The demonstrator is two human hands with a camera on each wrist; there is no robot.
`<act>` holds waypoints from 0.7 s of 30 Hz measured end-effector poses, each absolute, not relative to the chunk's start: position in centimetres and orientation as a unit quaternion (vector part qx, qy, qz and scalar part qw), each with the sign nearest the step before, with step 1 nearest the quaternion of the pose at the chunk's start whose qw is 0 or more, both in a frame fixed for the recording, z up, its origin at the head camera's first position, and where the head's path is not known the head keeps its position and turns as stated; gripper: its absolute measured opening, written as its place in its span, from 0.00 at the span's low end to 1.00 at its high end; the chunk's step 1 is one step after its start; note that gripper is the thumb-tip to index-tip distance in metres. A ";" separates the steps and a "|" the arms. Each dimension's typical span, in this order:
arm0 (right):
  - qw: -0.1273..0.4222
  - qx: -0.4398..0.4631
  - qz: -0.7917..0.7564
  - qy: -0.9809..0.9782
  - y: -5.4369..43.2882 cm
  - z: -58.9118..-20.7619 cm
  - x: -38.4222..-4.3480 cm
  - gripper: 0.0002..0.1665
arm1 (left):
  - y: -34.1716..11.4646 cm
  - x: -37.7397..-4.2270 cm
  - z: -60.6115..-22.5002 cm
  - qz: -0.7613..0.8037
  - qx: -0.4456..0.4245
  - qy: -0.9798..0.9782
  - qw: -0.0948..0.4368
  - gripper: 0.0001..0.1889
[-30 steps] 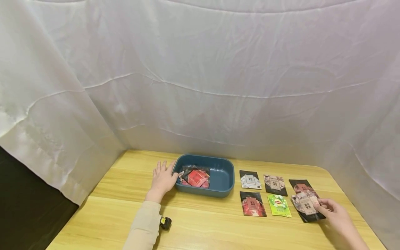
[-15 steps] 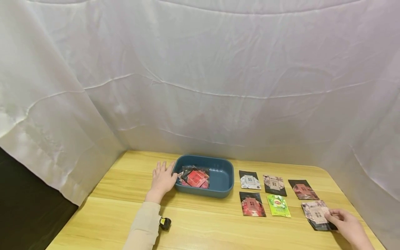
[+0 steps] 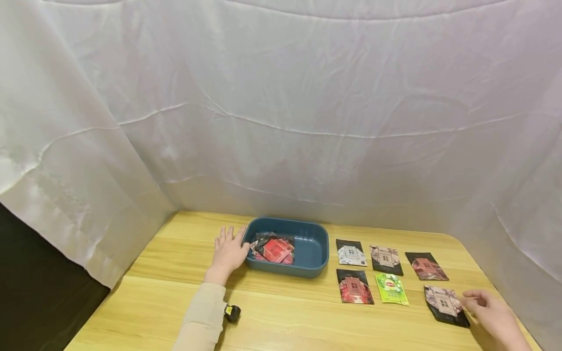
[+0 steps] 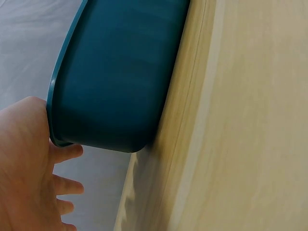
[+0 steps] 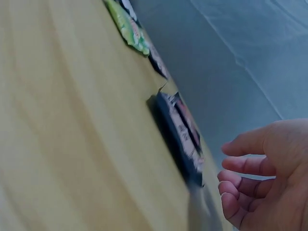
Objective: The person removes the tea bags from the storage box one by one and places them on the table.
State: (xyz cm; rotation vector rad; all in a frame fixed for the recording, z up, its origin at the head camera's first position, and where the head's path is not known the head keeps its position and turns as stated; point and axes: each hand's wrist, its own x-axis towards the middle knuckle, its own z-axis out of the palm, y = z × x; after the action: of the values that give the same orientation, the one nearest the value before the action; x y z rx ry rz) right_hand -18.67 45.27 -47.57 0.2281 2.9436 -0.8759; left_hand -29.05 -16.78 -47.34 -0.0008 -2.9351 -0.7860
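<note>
My left hand [image 3: 229,253] rests against the left end of a dark blue box [image 3: 311,273], its fingers spread. In the left wrist view the thumb side meets the box's rim [image 4: 54,106]. Several tea sachets [image 3: 277,249], mostly red and black, lie heaped in the left part of the box. At the right, a black and pink tea sachet [image 3: 447,306] lies flat on the table. My right hand [image 3: 493,314] hovers just right of that sachet, fingers loosely bent and holding nothing. The right wrist view shows a gap between the fingertips [image 5: 228,148] and the sachet [image 5: 180,130].
On the wooden table [image 3: 281,317] lie other sachets: a white-and-black one [image 3: 351,252], a pink-and-black one [image 3: 386,259], a dark red one [image 3: 426,266], a red-and-black one [image 3: 354,286] and a green one [image 3: 392,288]. A grey curtain [image 3: 281,146] hangs behind.
My right hand moved the pink-and-black sachet toward the near right, off the dark red one, laid it down and let go. My left hand and the box have stayed still.
</note>
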 end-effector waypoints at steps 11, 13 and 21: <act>-0.045 0.030 -0.265 0.963 42.0 -45.7 -20.8 0.27 | -16.8 -28.9 -47.2 -0.257 -0.001 -0.965 0.054 0.31; -0.047 0.027 -0.269 0.962 41.0 -45.5 -21.3 0.27 | -16.8 -28.9 -47.2 -0.256 -0.002 -0.965 0.057 0.30; -0.044 0.010 -0.307 0.951 36.5 -44.6 -22.8 0.27 | -16.8 -29.1 -47.4 -0.258 0.002 -0.965 0.052 0.31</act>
State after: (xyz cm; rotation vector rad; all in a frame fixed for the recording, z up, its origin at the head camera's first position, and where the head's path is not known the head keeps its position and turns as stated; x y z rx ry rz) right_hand -22.80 36.48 -44.60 0.0313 3.0728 -0.9914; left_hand -29.14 -16.78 -47.36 0.0047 -2.9343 -0.7851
